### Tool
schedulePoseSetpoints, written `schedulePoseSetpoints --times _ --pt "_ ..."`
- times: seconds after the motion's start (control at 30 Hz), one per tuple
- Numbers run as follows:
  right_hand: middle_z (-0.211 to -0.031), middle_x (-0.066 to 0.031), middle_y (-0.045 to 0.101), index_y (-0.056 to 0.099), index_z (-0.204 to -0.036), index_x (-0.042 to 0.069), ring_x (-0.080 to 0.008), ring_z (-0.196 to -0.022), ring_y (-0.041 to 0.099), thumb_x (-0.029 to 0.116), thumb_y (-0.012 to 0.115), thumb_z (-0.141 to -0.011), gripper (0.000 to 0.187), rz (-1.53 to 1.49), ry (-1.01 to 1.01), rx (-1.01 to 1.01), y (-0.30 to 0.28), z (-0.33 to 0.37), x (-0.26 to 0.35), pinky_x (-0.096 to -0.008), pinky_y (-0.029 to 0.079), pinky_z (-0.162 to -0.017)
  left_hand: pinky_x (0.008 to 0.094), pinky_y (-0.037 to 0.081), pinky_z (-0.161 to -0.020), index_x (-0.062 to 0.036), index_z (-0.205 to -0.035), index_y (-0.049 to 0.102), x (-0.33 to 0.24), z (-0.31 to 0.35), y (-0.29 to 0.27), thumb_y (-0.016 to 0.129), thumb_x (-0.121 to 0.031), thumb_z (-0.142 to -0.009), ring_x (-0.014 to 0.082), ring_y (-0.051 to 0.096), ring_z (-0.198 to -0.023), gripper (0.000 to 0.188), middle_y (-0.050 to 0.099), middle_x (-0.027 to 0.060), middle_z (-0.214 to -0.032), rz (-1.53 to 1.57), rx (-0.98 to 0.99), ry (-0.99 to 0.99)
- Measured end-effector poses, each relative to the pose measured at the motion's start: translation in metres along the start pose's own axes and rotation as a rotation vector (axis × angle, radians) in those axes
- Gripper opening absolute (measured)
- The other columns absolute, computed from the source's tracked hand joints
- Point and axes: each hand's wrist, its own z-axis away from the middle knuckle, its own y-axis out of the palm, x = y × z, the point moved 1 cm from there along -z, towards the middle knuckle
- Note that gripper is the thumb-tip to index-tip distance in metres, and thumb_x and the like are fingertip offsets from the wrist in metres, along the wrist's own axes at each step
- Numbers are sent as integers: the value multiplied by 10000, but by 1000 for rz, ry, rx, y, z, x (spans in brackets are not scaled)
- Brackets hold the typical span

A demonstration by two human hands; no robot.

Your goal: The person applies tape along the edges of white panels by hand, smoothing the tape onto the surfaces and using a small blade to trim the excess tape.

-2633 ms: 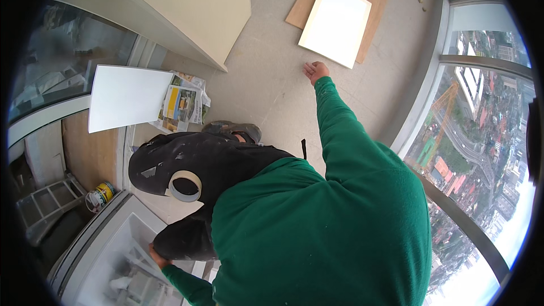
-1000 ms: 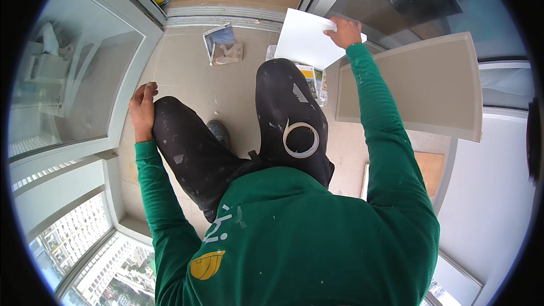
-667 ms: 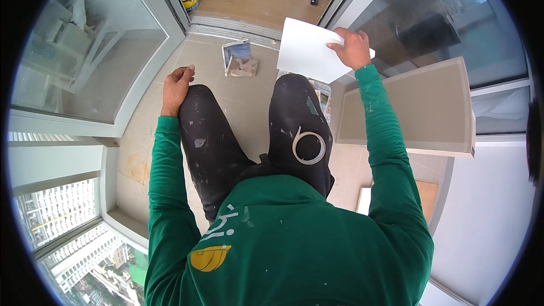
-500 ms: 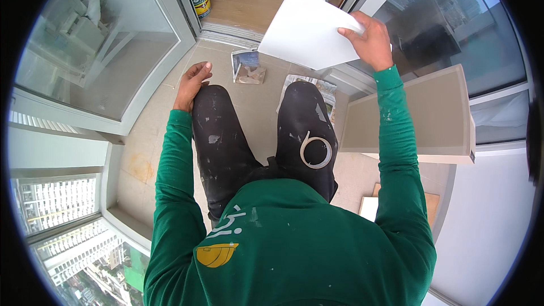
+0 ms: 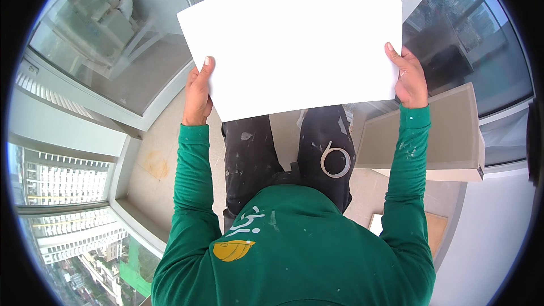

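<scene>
A large blank white sheet [image 5: 300, 45] is held up in front of me, spread wide between both hands. My left hand [image 5: 199, 92] grips its left edge, thumb on the near face and fingers behind. At the right edge my right hand [image 5: 409, 76] pinches it the same way, its fingers partly hidden by the sheet. A roll of pale tape [image 5: 323, 165] with a loose end lies on my right thigh, on dark paint-spotted trousers [image 5: 249, 153]. The sheet covers most of the floor ahead of my knees.
A beige box-like panel [image 5: 419, 133] stands at my right, beside the glass window [image 5: 481, 51]. A white-framed glass door [image 5: 113, 34] is open on the left. Brown and white boards [image 5: 436, 232] lie on the floor behind my right arm. Tall windows overlook buildings at lower left.
The white sheet has swung from my right hand to the middle and now spans both hands. My left hand rose from beside my knee and took its left edge.
</scene>
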Motion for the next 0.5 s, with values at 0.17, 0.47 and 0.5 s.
schedulePoseSetpoints --times 0.17,0.47,0.5 --pt "-1250 -189 748 647 -1350 -110 -242 -1100 743 296 773 -1048 522 159 176 178 4 23 -49 -353 580 -981 416 638 -980 124 -1498 471 0 50 -22 656 -462 -1094 344 754 -1170 736 676 299 -1362 39 -123 -240" --pt "-1175 -84 739 681 -1359 -31 -164 -1113 659 408 741 -1062 533 392 346 442 23 52 -111 -305 512 -992 445 656 -974 32 -1570 453 46 138 -78 619 -453 -1117 346 736 -1227 684 649 237 -1452 254 -245 -498" --pt "-1148 -71 744 708 -1297 -25 -156 -1123 655 435 717 -1074 511 428 366 509 22 52 -124 -296 517 -964 450 651 -987 20 -1577 454 54 147 -90 616 -458 -1118 347 730 -1238 683 648 226 -1460 254 -253 -539"
